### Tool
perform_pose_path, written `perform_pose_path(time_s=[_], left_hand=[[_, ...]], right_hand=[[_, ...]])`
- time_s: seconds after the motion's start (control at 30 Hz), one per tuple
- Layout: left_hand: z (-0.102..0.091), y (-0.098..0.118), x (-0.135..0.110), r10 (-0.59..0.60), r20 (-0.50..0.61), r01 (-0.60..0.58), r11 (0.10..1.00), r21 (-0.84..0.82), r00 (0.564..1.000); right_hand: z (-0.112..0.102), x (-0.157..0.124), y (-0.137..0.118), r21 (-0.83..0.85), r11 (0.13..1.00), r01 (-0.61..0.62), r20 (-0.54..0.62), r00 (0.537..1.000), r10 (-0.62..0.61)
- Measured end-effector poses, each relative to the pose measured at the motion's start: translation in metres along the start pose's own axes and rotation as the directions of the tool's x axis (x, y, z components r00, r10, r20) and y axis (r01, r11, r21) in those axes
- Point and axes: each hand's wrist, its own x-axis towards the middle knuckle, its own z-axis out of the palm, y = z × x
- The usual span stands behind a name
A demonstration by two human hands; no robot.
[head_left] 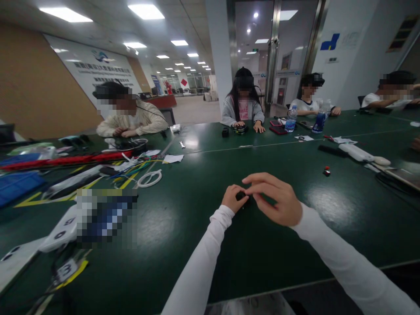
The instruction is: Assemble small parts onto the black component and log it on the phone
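Both my hands meet over the middle of the dark green table (pixel 197 245). My left hand (pixel 233 199) is closed, its fingers and thumb curled around a small dark object (pixel 242 196) that is mostly hidden. From the right, my right hand (pixel 277 199) reaches in with bent fingers, its fingertips drawn together at the same object. What those fingertips pinch is too small to make out. Farther right lies a small red and black piece (pixel 327 171), apart from both hands.
Leftward lie a coiled white cable (pixel 149 178), loose wires, a paper sheet (pixel 173 159), a blue tray (pixel 19 186) and a white device (pixel 61 227). A wrench (pixel 182 145) and bottles (pixel 291 119) are farther back. Several people sit around, one person (pixel 243 107) opposite me.
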Motion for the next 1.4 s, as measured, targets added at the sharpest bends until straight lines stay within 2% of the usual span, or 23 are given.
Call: perform_pose_path(time_s=[0.07,0.13,0.2,0.27,0.43,0.63,0.77,0.9,1.1,1.27,1.4], left_hand=[[-0.001,0.000,0.000,0.031,-0.009,-0.030,0.999,0.037,0.999],[-0.002,-0.001,0.000,0.039,-0.012,-0.038,0.997,0.062,0.999],[-0.003,-0.002,0.000,0.027,-0.020,-0.025,0.997,0.076,0.999],[-0.004,-0.003,0.000,0.018,-0.030,-0.015,0.997,0.082,0.999],[-0.004,-0.001,-0.001,0.004,-0.039,-0.001,0.996,0.088,0.999],[-0.004,0.001,-0.002,-0.015,-0.063,0.022,0.993,0.114,0.998],[-0.003,-0.002,-0.003,-0.033,-0.096,0.046,0.991,0.129,0.995],[-0.002,-0.007,-0.003,-0.059,-0.125,0.075,0.988,0.134,0.990],[-0.001,-0.008,-0.003,-0.051,-0.128,0.067,0.990,0.124,0.990],[-0.002,-0.008,-0.003,-0.052,-0.128,0.069,0.988,0.136,0.990],[-0.002,-0.008,-0.004,-0.049,-0.134,0.068,0.987,0.142,0.990]], right_hand=[[0.025,-0.015,0.049,-0.020,0.976,-0.218,0.043,0.975,0.219],[0.048,-0.034,0.090,0.001,0.922,-0.386,0.141,0.913,0.382],[0.065,-0.051,0.115,0.045,0.881,-0.471,0.244,0.860,0.448],[0.075,-0.062,0.127,0.091,0.858,-0.506,0.295,0.836,0.462],[0.080,-0.063,0.137,0.239,0.788,-0.567,0.333,0.810,0.482],[0.081,-0.061,0.147,0.280,0.766,-0.579,0.390,0.797,0.460],[0.084,-0.064,0.149,0.303,0.756,-0.581,0.352,0.805,0.478],[0.087,-0.066,0.150,0.327,0.718,-0.615,0.317,0.787,0.529],[0.087,-0.067,0.150,0.413,0.670,-0.617,0.263,0.785,0.561],[0.086,-0.066,0.152,0.514,0.582,-0.630,0.151,0.734,0.662],[0.086,-0.066,0.153,0.516,0.577,-0.633,0.117,0.719,0.685]])
